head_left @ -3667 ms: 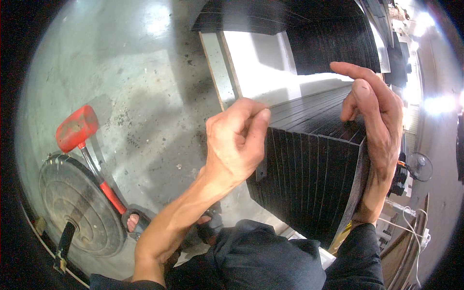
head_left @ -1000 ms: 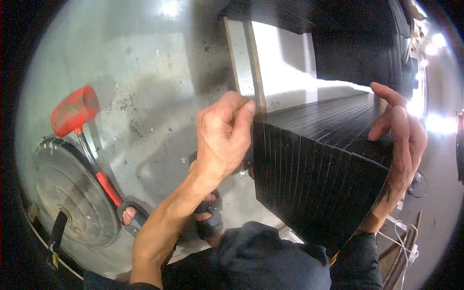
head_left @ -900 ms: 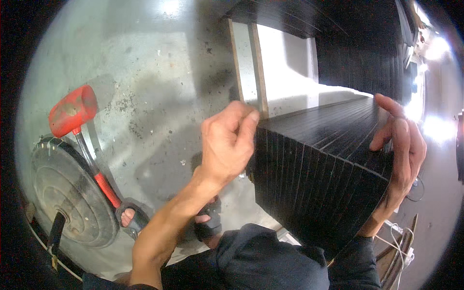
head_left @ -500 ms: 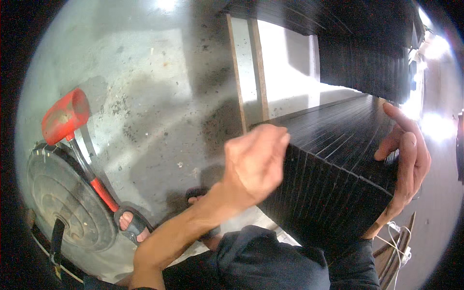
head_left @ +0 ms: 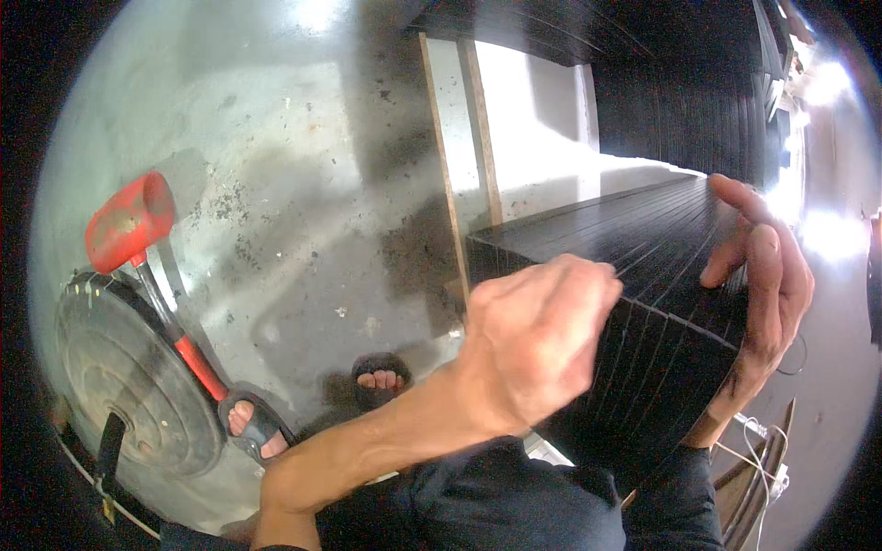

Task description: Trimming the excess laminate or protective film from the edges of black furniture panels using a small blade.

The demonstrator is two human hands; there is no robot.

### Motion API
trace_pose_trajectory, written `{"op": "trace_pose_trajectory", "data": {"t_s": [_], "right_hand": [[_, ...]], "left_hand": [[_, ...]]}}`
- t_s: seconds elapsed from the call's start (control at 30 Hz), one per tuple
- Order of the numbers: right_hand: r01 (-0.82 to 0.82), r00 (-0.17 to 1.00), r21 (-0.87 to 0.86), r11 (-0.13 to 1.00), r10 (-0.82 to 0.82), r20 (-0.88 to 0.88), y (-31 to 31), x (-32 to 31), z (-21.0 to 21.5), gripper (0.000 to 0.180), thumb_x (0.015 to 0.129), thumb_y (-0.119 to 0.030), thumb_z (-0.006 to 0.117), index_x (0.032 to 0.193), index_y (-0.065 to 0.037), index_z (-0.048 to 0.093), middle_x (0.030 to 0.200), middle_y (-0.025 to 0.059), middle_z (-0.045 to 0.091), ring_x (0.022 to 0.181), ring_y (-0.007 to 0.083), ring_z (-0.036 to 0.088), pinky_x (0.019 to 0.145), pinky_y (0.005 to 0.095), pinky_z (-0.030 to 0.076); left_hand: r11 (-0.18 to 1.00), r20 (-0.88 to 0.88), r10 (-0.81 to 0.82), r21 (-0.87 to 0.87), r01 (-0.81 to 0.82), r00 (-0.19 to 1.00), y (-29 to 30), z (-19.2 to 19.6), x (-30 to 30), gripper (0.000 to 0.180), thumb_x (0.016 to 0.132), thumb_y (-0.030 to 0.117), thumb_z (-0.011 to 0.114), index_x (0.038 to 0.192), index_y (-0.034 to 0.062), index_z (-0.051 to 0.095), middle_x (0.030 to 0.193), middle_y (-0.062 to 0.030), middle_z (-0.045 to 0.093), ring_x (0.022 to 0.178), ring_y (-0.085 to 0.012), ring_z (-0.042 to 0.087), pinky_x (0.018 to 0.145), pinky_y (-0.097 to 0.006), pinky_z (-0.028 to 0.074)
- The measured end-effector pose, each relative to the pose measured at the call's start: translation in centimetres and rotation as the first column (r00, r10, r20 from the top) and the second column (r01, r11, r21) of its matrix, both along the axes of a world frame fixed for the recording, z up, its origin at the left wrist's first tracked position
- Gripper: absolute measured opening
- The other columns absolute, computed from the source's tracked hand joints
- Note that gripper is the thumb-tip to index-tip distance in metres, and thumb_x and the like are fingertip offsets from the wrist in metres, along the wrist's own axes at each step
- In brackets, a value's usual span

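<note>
A thick stack of thin black boards or sheets (head_left: 588, 220), set side by side, stands in front of me, its narrow edges showing as many fine lines. My left hand (head_left: 542, 335) is closed at the stack's near upper edge, knuckles up. Its fingertips are turned away, so I cannot make out what they hold, if anything. At the stack's right end my right hand (head_left: 772, 275) grips the outer boards, with its fingers curved over the top and side.
Another black stack (head_left: 680, 119) stands beyond. Two wooden strips (head_left: 482, 129) lie on the worn floor (head_left: 294, 211). At left, a red-headed mallet (head_left: 133, 225) leans by a round dark disc (head_left: 129, 376). White cables (head_left: 758, 473) lie at lower right. My sandaled feet (head_left: 253, 427) show below.
My left hand has moved right and slightly down along the stack's near edge, staying closed. My right hand stays on the right end, with only a slight shift in view.
</note>
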State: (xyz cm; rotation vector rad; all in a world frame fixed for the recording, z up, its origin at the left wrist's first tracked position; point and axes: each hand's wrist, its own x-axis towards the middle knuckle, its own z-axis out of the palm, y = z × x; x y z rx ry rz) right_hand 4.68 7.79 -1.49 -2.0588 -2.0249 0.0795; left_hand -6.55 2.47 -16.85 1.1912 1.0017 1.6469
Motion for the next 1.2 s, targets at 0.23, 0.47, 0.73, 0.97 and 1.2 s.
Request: {"op": "trace_pose_trajectory", "data": {"t_s": [0.23, 0.47, 0.73, 0.97, 1.2], "right_hand": [[0.001, 0.992, -0.057, 0.998, -0.008, -0.123, -0.2, -0.4, -0.1, 0.047, 0.098, -0.037, 0.049, 0.112, 0.000, 0.073, 0.059, -0.0005, 0.053, 0.060, 0.0094, 0.049, 0.062, 0.0243, 0.034], [0.016, 0.990, -0.038, 0.999, -0.021, -0.139, -0.2, 0.3, -0.1, 0.049, 0.099, -0.041, 0.049, 0.111, -0.001, 0.075, 0.057, -0.0009, 0.052, 0.059, 0.0094, 0.049, 0.077, 0.0303, 0.037], [-0.069, 0.988, -0.088, 0.994, 0.056, -0.142, 0.1, 0.1, 0.3, 0.039, 0.101, -0.031, 0.049, 0.114, -0.002, 0.074, 0.058, -0.0016, 0.051, 0.056, 0.0082, 0.048, 0.057, 0.0252, 0.034], [-0.051, 0.995, -0.072, 0.996, 0.045, -0.088, -0.1, 1.0, 0.2, 0.044, 0.100, -0.039, 0.050, 0.114, -0.005, 0.074, 0.060, 0.0004, 0.051, 0.061, 0.0100, 0.048, 0.062, 0.0263, 0.034], [-0.033, 0.988, -0.083, 0.996, 0.020, -0.152, -0.2, 0.2, 0.3, 0.044, 0.101, -0.036, 0.050, 0.114, -0.001, 0.073, 0.062, 0.0009, 0.053, 0.062, 0.0092, 0.051, 0.063, 0.0248, 0.035]], "left_hand": [[0.901, -0.205, -0.098, -0.434, -0.001, 0.974, 2.1, -6.3, -1.1, 0.015, 0.091, 0.007, 0.060, 0.078, -0.0009, 0.057, 0.067, -0.0239, 0.057, 0.063, -0.0461, 0.059, 0.059, -0.050, 0.046], [0.952, -0.279, -0.061, -0.304, -0.028, 0.958, 1.5, -4.5, -0.6, 0.013, 0.088, 0.005, 0.063, 0.079, -0.0012, 0.057, 0.068, -0.0231, 0.058, 0.064, -0.0450, 0.061, 0.059, -0.050, 0.047], [0.986, -0.140, -0.085, 0.129, 0.103, 0.986, 0.9, 5.0, -0.4, 0.015, 0.078, 0.003, 0.060, 0.091, -0.0027, 0.054, 0.074, -0.0139, 0.054, 0.064, -0.0274, 0.060, 0.056, -0.038, 0.050], [0.962, -0.002, 0.034, 0.270, -0.032, 0.999, 0.6, 9.4, -0.3, 0.012, 0.073, 0.006, 0.064, 0.081, -0.0012, 0.059, 0.069, -0.0121, 0.055, 0.058, -0.0231, 0.059, 0.051, -0.035, 0.048], [0.957, -0.225, 0.113, -0.236, -0.167, 0.968, 0.7, -8.9, -1.3, 0.013, 0.093, 0.010, 0.064, 0.086, -0.0012, 0.065, 0.068, -0.0199, 0.061, 0.058, -0.0349, 0.061, 0.056, -0.040, 0.047]]}}
